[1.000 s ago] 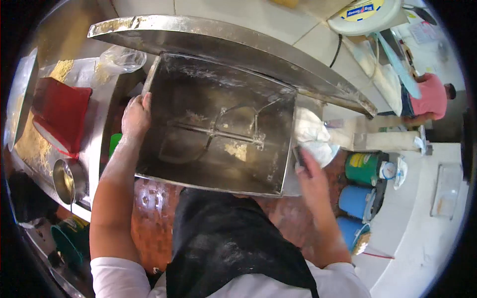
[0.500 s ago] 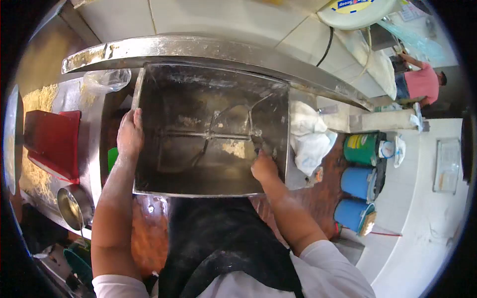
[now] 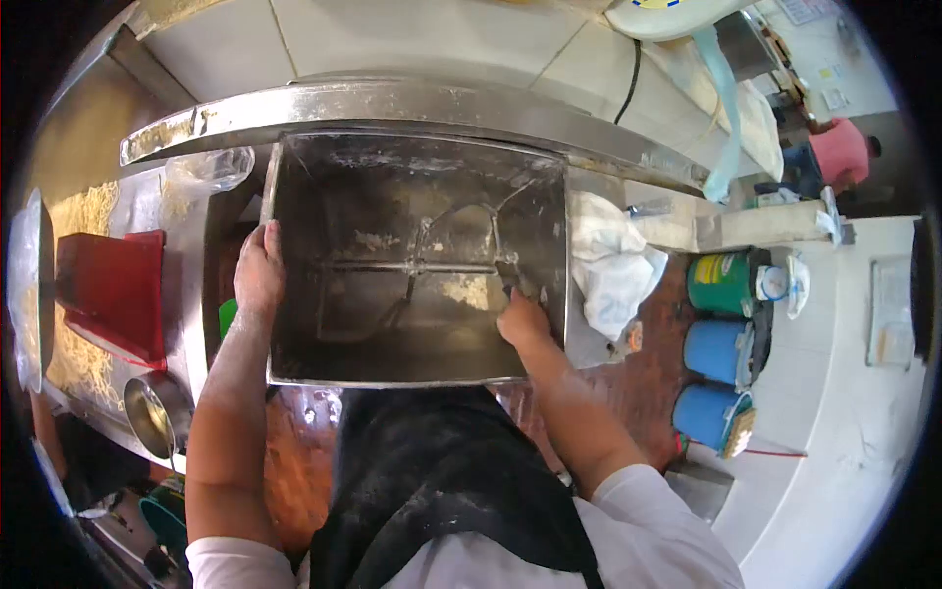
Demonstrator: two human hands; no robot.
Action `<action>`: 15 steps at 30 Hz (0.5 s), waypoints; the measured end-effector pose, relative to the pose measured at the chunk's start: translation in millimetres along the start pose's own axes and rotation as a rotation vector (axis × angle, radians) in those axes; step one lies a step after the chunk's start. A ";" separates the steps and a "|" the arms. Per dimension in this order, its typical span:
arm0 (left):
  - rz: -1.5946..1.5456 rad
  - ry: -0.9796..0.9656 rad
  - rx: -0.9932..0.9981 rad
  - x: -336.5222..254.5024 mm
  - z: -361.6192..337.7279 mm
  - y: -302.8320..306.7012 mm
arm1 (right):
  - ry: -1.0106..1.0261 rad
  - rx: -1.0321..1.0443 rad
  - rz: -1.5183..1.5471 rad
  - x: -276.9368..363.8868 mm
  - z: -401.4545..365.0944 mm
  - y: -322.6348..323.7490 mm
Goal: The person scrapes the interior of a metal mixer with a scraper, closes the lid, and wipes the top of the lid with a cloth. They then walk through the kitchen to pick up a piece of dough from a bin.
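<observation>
Before me stands a deep metal mixing tub (image 3: 422,361) with a mixer shaft and bent arms (image 3: 412,266) running across its inside. Pale dough residue (image 3: 469,292) sticks to the bottom, with flour smears on the walls. My left hand (image 3: 259,270), dusted with flour, grips the tub's left rim. Inside the tub at the right, my right hand (image 3: 523,319) is closed round a small dark-handled tool (image 3: 507,285), near the right end of the shaft. The tool's working end is too small and dark to make out.
Noodles (image 3: 88,344) lie on the left counter with a red chute-like part (image 3: 118,294) and a metal pot (image 3: 157,412). White cloth (image 3: 613,265) lies right of the tub. Green (image 3: 721,283) and blue buckets (image 3: 714,350) stand farther right. A person in pink (image 3: 841,152) is at the back.
My right hand and the tool have shifted only slightly inside the tub. My left hand stays on the rim. The view has tilted a little, and the person at the back has changed posture.
</observation>
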State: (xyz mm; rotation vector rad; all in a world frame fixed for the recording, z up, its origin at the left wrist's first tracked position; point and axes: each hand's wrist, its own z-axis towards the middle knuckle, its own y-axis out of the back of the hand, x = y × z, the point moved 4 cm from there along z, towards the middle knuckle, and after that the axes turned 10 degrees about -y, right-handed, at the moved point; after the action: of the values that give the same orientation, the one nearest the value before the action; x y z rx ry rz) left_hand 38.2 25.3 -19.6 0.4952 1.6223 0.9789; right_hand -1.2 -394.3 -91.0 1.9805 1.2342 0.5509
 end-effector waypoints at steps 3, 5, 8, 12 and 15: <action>-0.026 0.038 0.009 2.5 0.8 -1.2 | 0.069 -0.079 -0.049 0.5 -13.9 4.6; -0.008 0.028 0.010 0.5 -0.6 0.1 | 0.091 -0.104 -0.079 2.4 -3.0 1.8; -0.007 0.010 0.006 1.0 0.6 -1.8 | 0.130 -0.156 -0.105 7.9 17.9 -7.8; -0.040 0.016 0.013 7.6 2.8 -4.2 | 0.375 -0.312 0.018 36.8 -28.2 17.6; -0.047 0.006 0.014 4.7 2.0 -1.5 | 0.435 -0.067 -0.103 33.3 -41.2 8.4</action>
State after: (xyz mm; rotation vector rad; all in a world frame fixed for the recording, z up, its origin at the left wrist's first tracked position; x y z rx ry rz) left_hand 39.0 28.7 -23.6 0.4624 1.6394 0.9359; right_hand -9.3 -352.3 -58.6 1.7831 1.5435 0.9937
